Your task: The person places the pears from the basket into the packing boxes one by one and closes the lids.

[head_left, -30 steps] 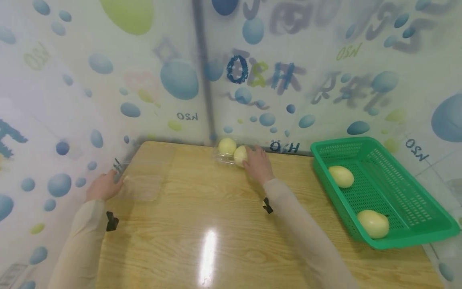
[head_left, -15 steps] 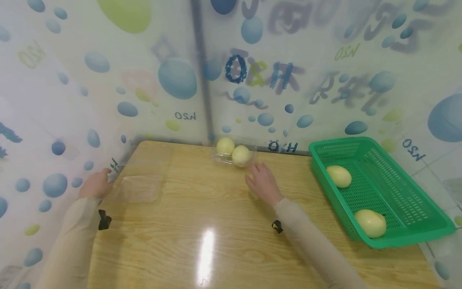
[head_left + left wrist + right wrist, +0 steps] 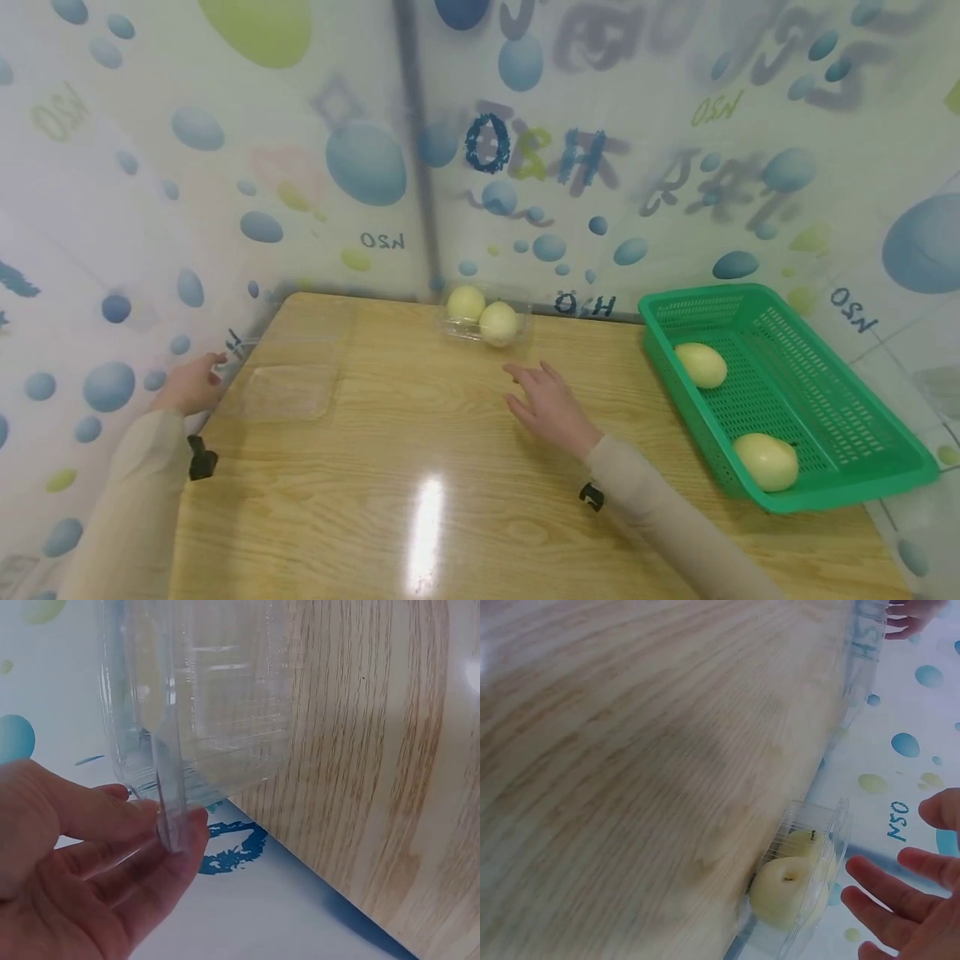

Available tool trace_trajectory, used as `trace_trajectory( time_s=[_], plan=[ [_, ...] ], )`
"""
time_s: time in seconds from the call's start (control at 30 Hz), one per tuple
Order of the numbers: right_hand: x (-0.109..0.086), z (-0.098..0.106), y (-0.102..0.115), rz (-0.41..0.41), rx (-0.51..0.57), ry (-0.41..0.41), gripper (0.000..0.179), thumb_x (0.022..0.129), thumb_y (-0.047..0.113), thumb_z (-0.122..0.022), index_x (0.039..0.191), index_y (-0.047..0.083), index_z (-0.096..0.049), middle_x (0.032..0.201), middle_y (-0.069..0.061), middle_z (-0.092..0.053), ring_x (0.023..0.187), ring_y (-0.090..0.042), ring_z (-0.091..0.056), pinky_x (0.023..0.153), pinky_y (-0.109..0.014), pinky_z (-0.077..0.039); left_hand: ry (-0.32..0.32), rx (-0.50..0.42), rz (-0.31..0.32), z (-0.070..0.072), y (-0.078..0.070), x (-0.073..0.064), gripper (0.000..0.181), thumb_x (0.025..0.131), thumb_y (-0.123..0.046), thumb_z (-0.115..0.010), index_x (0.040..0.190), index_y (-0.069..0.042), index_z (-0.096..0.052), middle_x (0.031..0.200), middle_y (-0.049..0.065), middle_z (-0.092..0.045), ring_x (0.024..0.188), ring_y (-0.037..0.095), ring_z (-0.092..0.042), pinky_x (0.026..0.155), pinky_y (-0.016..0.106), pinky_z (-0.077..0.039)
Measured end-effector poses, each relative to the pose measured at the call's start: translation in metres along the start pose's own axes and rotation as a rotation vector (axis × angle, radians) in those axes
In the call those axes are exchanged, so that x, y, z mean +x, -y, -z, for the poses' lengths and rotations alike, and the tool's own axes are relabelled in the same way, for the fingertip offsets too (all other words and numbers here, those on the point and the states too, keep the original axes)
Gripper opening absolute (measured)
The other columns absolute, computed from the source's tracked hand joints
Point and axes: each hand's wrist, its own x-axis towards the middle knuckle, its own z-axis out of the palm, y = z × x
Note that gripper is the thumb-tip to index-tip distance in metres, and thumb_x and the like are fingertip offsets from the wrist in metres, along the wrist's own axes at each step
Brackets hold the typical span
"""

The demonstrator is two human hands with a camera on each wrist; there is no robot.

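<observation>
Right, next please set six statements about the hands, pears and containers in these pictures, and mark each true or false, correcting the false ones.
1. Two pears lie in the green basket. True.
2. The right hand grips a pear. False: it holds nothing.
3. The left hand pinches the rim of a clear plastic container. True.
4. The clear box at the far edge of the wooden table holds three pears. False: it holds a pair of pears.
5. In the head view, the basket is left of that box. False: it is to the right.
6. A patterned wall rises behind the table. True.
</observation>
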Motion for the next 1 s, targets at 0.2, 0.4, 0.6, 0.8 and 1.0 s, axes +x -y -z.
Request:
trace_trajectory(
  time_s=[0.2,0.4,0.6,0.8,1.0],
  plan=[
    [-0.012,0.004,-0.003,-0.013,0.013,0.02,0.046,0.094,0.017,-0.063,0.135,0.001,-0.05,0.12,-0.016,-0.063,0.105,-0.027,-0.061,0.112,-0.053,-0.025,0.088,-0.14,0.02,-0.002,0.003,-0.002,0.056,0.083,0.007,-0.053,0.13,0.023,-0.028,0.105,0.045,-0.052,0.08,0.039,-0.064,0.069,0.046,-0.056],
    [-0.018,0.005,-0.009,-0.045,0.036,0.057,0.046,0.095,0.017,-0.061,0.136,0.0,-0.049,0.116,-0.018,-0.064,0.105,-0.029,-0.061,0.11,-0.055,-0.026,0.12,-0.416,0.031,-0.009,0.007,-0.004,0.062,0.087,0.012,-0.052,0.136,0.024,-0.015,0.109,0.048,-0.043,0.08,0.031,-0.066,0.069,0.035,-0.058],
    [-0.021,0.004,-0.013,-0.077,0.049,0.064,0.046,0.095,0.017,-0.062,0.137,0.002,-0.048,0.113,-0.017,-0.065,0.105,-0.029,-0.061,0.11,-0.057,-0.026,0.156,-0.616,0.031,-0.019,0.008,-0.007,0.066,0.092,0.011,-0.049,0.141,0.021,-0.006,0.117,0.043,-0.037,0.092,0.033,-0.063,0.079,0.037,-0.057],
    [-0.026,0.001,-0.017,-0.098,0.065,0.059,0.046,0.095,0.017,-0.061,0.137,0.003,-0.049,0.112,-0.014,-0.065,0.106,-0.029,-0.06,0.107,-0.061,-0.027,0.165,-0.711,0.007,-0.025,0.003,-0.01,0.068,0.093,0.01,-0.049,0.144,0.018,-0.005,0.12,0.042,-0.036,0.093,0.031,-0.063,0.081,0.04,-0.056],
    [-0.029,0.002,-0.018,-0.115,0.084,0.061,0.046,0.094,0.015,-0.061,0.137,0.003,-0.048,0.108,-0.013,-0.066,0.103,-0.03,-0.061,0.104,-0.064,-0.028,0.204,-0.806,0.013,-0.031,0.006,-0.01,0.08,0.092,0.005,-0.056,0.148,0.008,0.001,0.115,0.032,-0.039,0.091,0.023,-0.061,0.082,0.04,-0.056]
  ],
)
